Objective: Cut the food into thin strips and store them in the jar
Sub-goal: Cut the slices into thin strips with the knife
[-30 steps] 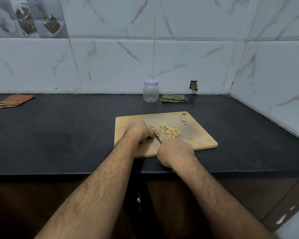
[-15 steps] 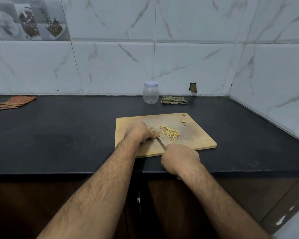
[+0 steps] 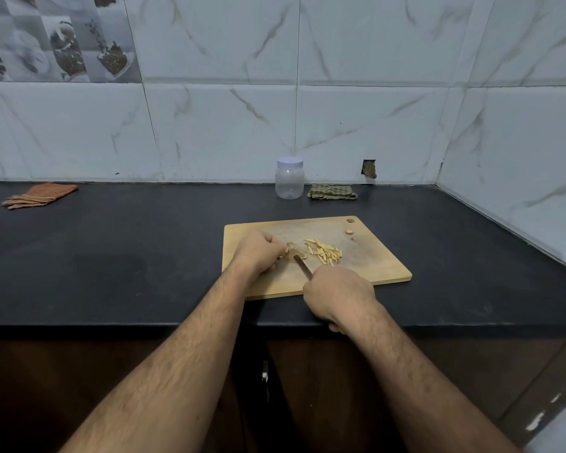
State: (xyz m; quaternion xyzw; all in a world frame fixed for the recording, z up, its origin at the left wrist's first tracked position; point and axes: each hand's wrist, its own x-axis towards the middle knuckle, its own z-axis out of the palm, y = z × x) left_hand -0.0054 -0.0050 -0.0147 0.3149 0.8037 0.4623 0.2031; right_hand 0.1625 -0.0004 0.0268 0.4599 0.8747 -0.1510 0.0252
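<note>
My right hand (image 3: 339,294), gripping the knife (image 3: 303,266), has drawn back toward me while my left hand (image 3: 258,253) pinches the food (image 3: 299,255): slicing continues, jar (image 3: 289,178) unused.

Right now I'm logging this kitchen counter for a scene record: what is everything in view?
cutting board: one, light wood, on the black counter
cut strips: one small pile, pale yellow, mid board
round end pieces: two, tan, by the board's far right corner
jar: one, clear with white lid on, against the wall
folded cloths: two, orange striped far left, green checked beside the jar
knife: one, blade on the board
left hand: pinches the uncut piece
right hand: grips the knife
</note>
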